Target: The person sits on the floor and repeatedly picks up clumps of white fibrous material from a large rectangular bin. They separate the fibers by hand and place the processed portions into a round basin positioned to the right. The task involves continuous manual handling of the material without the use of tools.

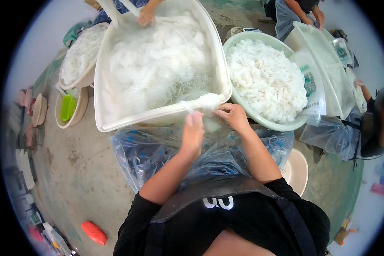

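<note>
A large white plastic tub point(222, 57) stands before me, filled with a tangled heap of fine white stringy material point(160, 60). Near the tub's front right corner, my left hand point(193, 129) is closed around a narrow white strip point(187, 106), blurred and hard to identify. A bunch of the white material point(210, 101) lies over the rim there. My right hand point(233, 116) pinches the right side of this bunch between thumb and fingers. Some of the same material hangs below the rim, in front of my clear plastic apron point(156, 145).
A pale green round basin point(259, 36) heaped with white clumps touches the tub's right side. Leftward stand another filled basin point(80, 59) and a bucket with a green plastic basket point(68, 108). A co-worker's hand point(146, 16) reaches over the far rim. Others sit at right.
</note>
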A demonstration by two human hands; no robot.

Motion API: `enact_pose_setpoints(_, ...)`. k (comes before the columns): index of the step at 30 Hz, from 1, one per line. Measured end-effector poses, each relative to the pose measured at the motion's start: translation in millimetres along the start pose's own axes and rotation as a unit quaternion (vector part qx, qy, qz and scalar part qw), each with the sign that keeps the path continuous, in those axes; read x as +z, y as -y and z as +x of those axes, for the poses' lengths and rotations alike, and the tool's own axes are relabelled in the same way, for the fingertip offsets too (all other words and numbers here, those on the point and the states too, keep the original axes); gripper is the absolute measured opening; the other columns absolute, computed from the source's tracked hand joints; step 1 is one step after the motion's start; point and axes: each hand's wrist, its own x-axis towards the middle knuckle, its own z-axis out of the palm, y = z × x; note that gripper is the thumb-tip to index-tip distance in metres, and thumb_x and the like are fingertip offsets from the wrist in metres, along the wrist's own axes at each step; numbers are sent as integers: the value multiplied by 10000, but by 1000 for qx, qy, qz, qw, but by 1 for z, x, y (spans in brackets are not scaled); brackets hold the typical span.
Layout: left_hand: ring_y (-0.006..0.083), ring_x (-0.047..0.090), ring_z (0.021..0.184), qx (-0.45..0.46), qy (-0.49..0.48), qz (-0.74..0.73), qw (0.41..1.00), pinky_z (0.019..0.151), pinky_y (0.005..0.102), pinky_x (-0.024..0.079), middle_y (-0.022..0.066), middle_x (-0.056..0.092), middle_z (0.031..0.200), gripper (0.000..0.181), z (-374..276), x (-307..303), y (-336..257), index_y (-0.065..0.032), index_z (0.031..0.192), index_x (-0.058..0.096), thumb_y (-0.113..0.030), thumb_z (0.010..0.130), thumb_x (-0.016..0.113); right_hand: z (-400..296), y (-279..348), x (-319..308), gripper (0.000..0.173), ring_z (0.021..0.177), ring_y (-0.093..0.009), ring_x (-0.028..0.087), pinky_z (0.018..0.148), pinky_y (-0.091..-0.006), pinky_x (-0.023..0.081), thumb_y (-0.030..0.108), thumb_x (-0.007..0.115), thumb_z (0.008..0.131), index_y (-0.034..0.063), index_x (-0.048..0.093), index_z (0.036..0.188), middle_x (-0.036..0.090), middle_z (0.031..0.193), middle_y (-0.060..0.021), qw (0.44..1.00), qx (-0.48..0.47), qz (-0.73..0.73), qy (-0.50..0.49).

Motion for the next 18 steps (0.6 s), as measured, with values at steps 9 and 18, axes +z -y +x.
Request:
enact_pose_setpoints(9,313,560,807,168,18,290,942,769,397,425,192,573,884,494,13,-4,29,14,1037,488,-454,936,367,-41,23,-28,205,576,-112,567,544,-246,449,192,721,728,8,630,736,664,748,-85,993,-37,-37,-105)
enact_pose_setpoints(18,167,497,755,-16,119,-11,993,678,314,416,56,529,829,402,5,51,-16,-68,949,512,-446,942,376,-55,93,-30,184,552,-131,561,555,-274,448,213,651,779,29,655,777,629,637,-75,992,-105,-63,-16)
